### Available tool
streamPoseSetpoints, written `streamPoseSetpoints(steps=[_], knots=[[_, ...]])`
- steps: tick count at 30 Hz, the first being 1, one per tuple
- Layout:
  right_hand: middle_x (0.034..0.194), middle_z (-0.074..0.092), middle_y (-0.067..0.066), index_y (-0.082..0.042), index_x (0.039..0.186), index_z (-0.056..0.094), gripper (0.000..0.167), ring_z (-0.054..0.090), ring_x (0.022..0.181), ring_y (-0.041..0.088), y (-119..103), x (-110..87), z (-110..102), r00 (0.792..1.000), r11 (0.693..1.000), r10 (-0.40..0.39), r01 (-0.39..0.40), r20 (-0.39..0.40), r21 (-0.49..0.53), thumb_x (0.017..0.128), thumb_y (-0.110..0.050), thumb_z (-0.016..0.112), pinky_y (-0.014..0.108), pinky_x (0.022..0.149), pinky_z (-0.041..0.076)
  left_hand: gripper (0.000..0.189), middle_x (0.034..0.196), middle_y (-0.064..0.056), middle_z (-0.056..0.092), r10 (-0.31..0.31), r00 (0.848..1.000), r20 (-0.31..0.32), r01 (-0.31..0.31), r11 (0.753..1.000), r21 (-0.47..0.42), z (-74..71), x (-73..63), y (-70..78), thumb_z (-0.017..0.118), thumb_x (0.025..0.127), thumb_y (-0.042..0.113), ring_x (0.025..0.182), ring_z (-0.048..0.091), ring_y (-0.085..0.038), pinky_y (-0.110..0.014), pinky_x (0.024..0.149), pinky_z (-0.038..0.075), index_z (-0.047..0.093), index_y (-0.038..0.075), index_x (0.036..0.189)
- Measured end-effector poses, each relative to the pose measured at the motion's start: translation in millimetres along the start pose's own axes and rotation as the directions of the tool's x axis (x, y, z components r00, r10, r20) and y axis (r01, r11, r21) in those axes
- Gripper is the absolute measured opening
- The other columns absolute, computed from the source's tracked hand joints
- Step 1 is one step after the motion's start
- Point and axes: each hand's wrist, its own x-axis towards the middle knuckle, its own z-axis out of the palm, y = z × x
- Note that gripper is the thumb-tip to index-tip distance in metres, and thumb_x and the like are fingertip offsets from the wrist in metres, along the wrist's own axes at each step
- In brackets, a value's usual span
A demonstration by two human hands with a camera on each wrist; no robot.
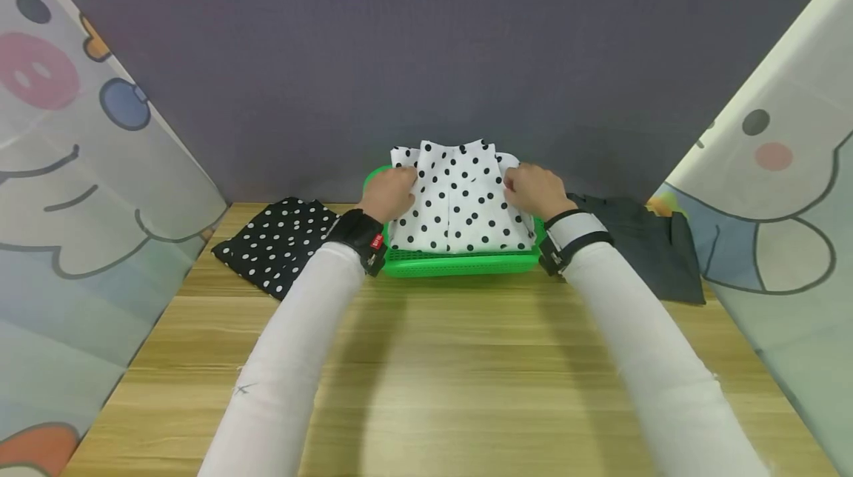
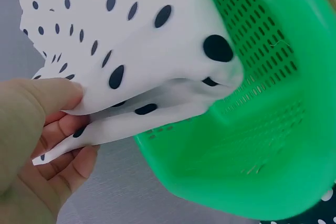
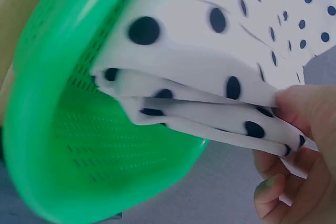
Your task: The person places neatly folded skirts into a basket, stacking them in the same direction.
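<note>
A folded white cloth garment with black polka dots (image 1: 460,203) lies in and over a green plastic basket (image 1: 460,266) at the back of the table. My left hand (image 1: 389,194) grips the garment's left side; in the left wrist view, thumb and fingers (image 2: 58,95) pinch its folded layers. The opposite side is held by my right hand (image 1: 535,189), whose thumb and fingers (image 3: 299,108) pinch the layers in the right wrist view. Perforated basket walls (image 3: 118,156) show beneath the cloth. The garment's far edge rises above the basket's back rim, which it hides.
On the left lies a black cloth with white dots (image 1: 280,244), partly behind my left forearm. A dark grey folded cloth (image 1: 646,247) lies on the right, partly behind my right forearm. A grey panel (image 1: 426,55) stands behind the wooden table (image 1: 460,373), with cartoon-printed panels at both sides.
</note>
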Motion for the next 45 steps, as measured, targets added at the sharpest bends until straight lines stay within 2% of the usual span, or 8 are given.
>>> streamPoseSetpoints(steps=[10, 20, 27, 31, 36, 39, 42, 45], knots=[[0.072, 0.053, 0.005, -0.009, 0.077, 0.057, 0.011, 0.047, 0.069, 0.021, -6, 12.8, 6, 0.992, 0.999, 0.040, -0.041, 0.122, 0.006, 0.086, -0.012, 0.052, 0.031, 0.057, 0.036, 0.009, 0.090, -0.011, 0.062, -0.007, 0.993, 0.114, 0.012, 0.999, -0.038, 2.6, 6.5, 6.0, 0.057, 0.085, 0.008, 0.079, 0.059, -0.025, -0.035, 0.066, 0.049, 0.058, 0.003, 0.092], [0.075, 0.055, 0.007, -0.005, 0.077, 0.058, 0.011, 0.049, 0.070, 0.022, -7, 11.8, 13, 0.983, 0.999, 0.032, -0.039, 0.182, 0.035, 0.085, -0.010, 0.054, 0.034, 0.064, 0.040, 0.011, 0.091, -0.009, 0.061, -0.071, 0.975, 0.211, 0.068, 0.997, 0.021, 22.5, 19.1, 11.3, 0.057, 0.087, 0.013, 0.084, 0.060, -0.026, -0.037, 0.071, 0.050, 0.057, 0.006, 0.095], [0.054, 0.029, -0.002, -0.011, 0.058, 0.039, 0.029, 0.026, 0.052, 0.013, -9, 11.5, 16, 0.971, 0.997, 0.030, -0.048, 0.239, 0.068, 0.085, -0.004, 0.048, 0.024, 0.053, 0.025, 0.013, 0.091, -0.009, 0.062, -0.106, 0.972, 0.208, 0.109, 0.994, -0.002, 31.0, 23.6, 15.5, 0.057, 0.087, 0.012, 0.082, 0.061, -0.025, -0.036, 0.070, 0.051, 0.059, 0.005, 0.098], [0.053, 0.022, -0.003, -0.013, 0.058, 0.033, 0.031, 0.020, 0.051, 0.011, -6, 13.6, 22, 0.956, 0.998, 0.001, -0.021, 0.292, 0.067, 0.086, -0.006, 0.045, 0.024, 0.052, 0.022, 0.013, 0.093, -0.009, 0.063, -0.137, 0.965, 0.224, 0.142, 0.990, -0.010, 29.2, 19.2, 17.9, 0.058, 0.087, 0.013, 0.083, 0.061, -0.026, -0.036, 0.071, 0.051, 0.059, 0.005, 0.098], [0.063, 0.040, 0.002, -0.009, 0.065, 0.048, 0.025, 0.032, 0.056, 0.013, -6, 14.9, 25, 0.932, 0.998, -0.006, -0.014, 0.362, 0.053, 0.089, -0.012, 0.045, 0.025, 0.056, 0.029, 0.014, 0.093, -0.008, 0.061, -0.151, 0.948, 0.280, 0.170, 0.985, -0.043, 26.9, 15.6, 18.6, 0.058, 0.088, 0.015, 0.083, 0.059, -0.024, -0.034, 0.071, 0.049, 0.057, 0.005, 0.097], [0.061, 0.039, 0.000, -0.011, 0.061, 0.045, 0.031, 0.033, 0.054, 0.011, -8, 15.4, 25, 0.907, 0.997, -0.025, -0.008, 0.421, 0.075, 0.092, -0.017, 0.046, 0.024, 0.054, 0.030, 0.023, 0.101, -0.010, 0.061, -0.153, 0.932, 0.329, 0.190, 0.978, -0.082, 26.8, 15.1, 18.3, 0.058, 0.088, 0.017, 0.087, 0.059, -0.024, -0.034, 0.074, 0.049, 0.055, 0.004, 0.107], [0.057, 0.024, -0.002, -0.012, 0.060, 0.033, 0.037, 0.022, 0.050, 0.011, -8, 16.7, 27, 0.879, 0.996, -0.037, -0.008, 0.476, 0.093, 0.094, -0.020, 0.045, 0.024, 0.052, 0.024, 0.039, 0.116, -0.012, 0.059, -0.145, 0.915, 0.377, 0.203, 0.972, -0.119, 25.6, 13.8, 17.4, 0.057, 0.089, 0.022, 0.099, 0.058, -0.026, -0.036, 0.083, 0.049, 0.050, 0.003, 0.122], [0.073, 0.055, 0.011, -0.003, 0.078, 0.059, 0.030, 0.053, 0.066, 0.020, -6, 14.7, 27, 0.868, 0.997, -0.047, 0.008, 0.494, 0.082, 0.095, -0.023, 0.043, 0.029, 0.066, 0.044, 0.047, 0.123, -0.013, 0.055, -0.128, 0.892, 0.434, 0.213, 0.965, -0.153, 26.3, 13.6, 14.2, 0.056, 0.089, 0.027, 0.105, 0.056, -0.027, -0.038, 0.087, 0.047, 0.047, 0.002, 0.128]])
